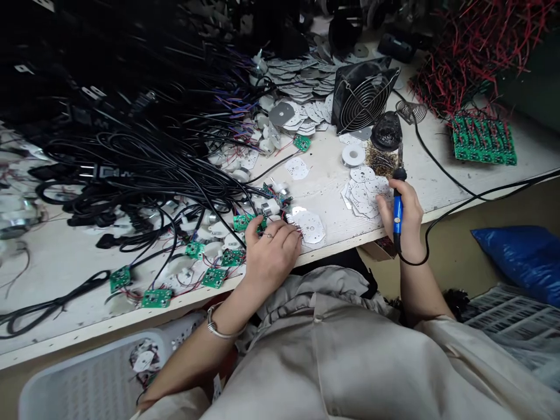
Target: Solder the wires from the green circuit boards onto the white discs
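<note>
A blue soldering iron [397, 213] stands nearly upright in my right hand [409, 210], its tip close to a dark tip-cleaning pot [387, 132]. My left hand [273, 251] rests near the table's front edge, its fingers bent and pressed together. What those fingertips pinch, if anything, is hidden. Beside the left thumb lies a green circuit board [242, 222], and a white motor [270, 206] sits just beyond the fingers. An eight-sided white plate [308, 226] with small holes lies right of that hand, with thin wire ends over its left side.
Black power cords [144, 157] are heaped on the left. A black fan [366, 96] stands at the back, near a solder spool [353, 155] and stacked white plates [365, 193]. Red-wired boards [483, 141] lie far right. Below the table is a grey basket [87, 379].
</note>
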Motion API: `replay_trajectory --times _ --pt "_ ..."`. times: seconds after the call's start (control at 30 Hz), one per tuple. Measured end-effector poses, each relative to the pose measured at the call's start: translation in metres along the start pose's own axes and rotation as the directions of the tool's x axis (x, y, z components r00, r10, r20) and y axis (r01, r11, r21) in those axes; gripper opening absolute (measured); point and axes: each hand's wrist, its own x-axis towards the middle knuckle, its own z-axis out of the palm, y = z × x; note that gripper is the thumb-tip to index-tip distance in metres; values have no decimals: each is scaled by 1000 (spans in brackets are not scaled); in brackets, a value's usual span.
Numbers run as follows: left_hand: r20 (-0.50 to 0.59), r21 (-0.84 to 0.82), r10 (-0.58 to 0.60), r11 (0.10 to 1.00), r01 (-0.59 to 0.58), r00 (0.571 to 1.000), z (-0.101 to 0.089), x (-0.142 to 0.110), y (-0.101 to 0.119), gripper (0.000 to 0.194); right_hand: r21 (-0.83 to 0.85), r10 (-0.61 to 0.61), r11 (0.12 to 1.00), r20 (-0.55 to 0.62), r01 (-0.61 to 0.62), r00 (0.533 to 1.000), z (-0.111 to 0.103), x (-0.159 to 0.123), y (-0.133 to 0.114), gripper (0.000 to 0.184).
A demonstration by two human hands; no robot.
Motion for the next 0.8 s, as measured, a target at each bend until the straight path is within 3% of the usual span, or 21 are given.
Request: replay_trajectory --times 0.27,0.43,0.57,0.67,0.8 --pt "15 -53 33 998 -32 999 -16 10 -3 2 -235 118 968 118 -88 986 11 8 2 43" --pt "8 -44 49 998 -48 999 -28 19 -19 2 -178 48 984 146 -22 988 21 8 3 38" --pt "111 -33 -33 999 37 993 -28 45 -45 13 -181 0 983 74 13 997 19 6 7 39" --pt "275 32 -171 985 169 946 -15 86 -63 19 -201 -5 979 65 18 998 16 8 12 45" --pt "502 109 -333 940 323 798 17 144 -73 20 -127 -35 991 137 52 990 17 10 22 49"
